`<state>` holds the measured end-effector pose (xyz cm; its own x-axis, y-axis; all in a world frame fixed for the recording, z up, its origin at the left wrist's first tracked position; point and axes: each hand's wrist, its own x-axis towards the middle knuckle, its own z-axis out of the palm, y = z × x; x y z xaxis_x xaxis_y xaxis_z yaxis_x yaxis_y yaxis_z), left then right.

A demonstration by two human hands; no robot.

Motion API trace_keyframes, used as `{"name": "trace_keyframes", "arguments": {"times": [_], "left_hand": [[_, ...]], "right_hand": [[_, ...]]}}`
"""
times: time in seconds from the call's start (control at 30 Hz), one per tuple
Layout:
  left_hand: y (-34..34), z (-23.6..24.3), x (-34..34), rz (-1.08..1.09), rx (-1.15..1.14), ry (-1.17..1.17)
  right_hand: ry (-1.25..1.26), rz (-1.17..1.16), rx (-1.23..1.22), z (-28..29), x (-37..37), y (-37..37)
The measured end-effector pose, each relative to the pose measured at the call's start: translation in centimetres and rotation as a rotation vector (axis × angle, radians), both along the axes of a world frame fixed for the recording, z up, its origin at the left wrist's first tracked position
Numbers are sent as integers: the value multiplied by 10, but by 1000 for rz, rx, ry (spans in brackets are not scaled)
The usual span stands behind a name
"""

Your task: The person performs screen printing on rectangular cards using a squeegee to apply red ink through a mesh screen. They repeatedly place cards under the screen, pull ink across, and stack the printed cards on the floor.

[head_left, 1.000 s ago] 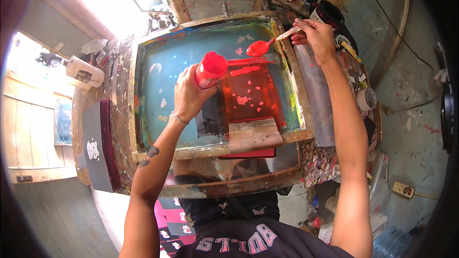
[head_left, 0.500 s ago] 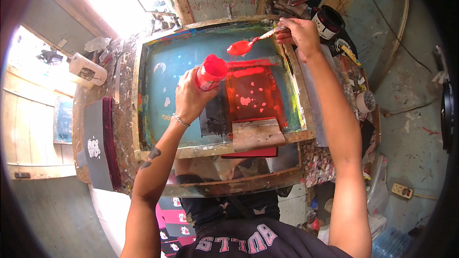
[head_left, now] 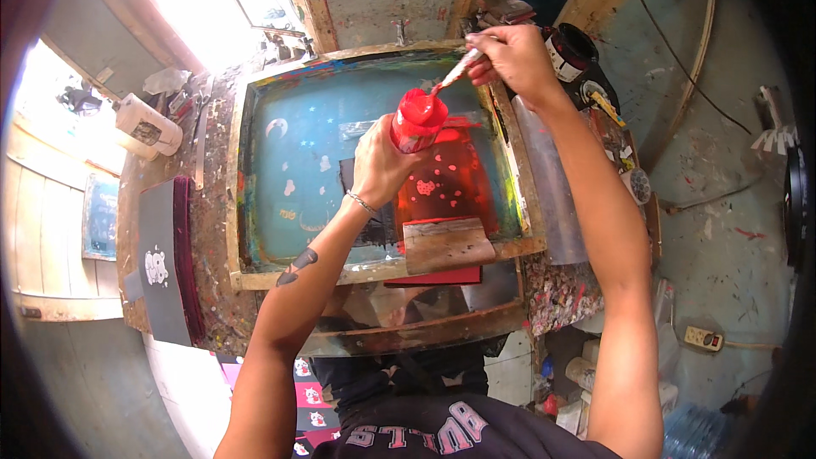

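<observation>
My left hand (head_left: 376,163) is wrapped round a jar of red ink (head_left: 416,129), held above the printing screen. With my right hand (head_left: 516,62) I grip the handle of a spoon (head_left: 459,70); its bowl dips into the mouth of the jar and is mostly hidden there. Below lies the wood-framed silk screen (head_left: 293,166), blue mesh with small star, moon and blot shapes. Red ink (head_left: 450,174) covers a rectangle on its right part. A flat squeegee (head_left: 449,245) rests on the screen's near edge, below the red area.
Left of the screen lies a stack of dark printed sheets (head_left: 161,263); a white container (head_left: 149,123) stands behind it. A black-rimmed tub (head_left: 574,51) is at the back right, beside a tape roll (head_left: 605,102). A power strip (head_left: 704,338) hangs on the right wall.
The spoon's bowl, lifted above the screen before, has gone down into the jar. My left hand has carried the jar to the right, toward the spoon. The view has shifted slightly.
</observation>
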<state>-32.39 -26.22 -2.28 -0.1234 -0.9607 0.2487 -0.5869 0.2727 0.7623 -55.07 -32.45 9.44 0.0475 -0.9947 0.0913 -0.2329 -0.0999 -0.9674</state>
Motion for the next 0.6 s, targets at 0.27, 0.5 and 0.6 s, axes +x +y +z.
{"name": "trace_keyframes", "arguments": {"times": [0.27,0.5,0.6], "left_hand": [[-6,15,13,-120,47,293],[-5,27,43,-186,98,390],[-2,23,72,-154,102,470]], "right_hand": [[562,305,-498,13,56,5],[555,178,-625,23,74,8],[534,105,-721,18,72,29]]}}
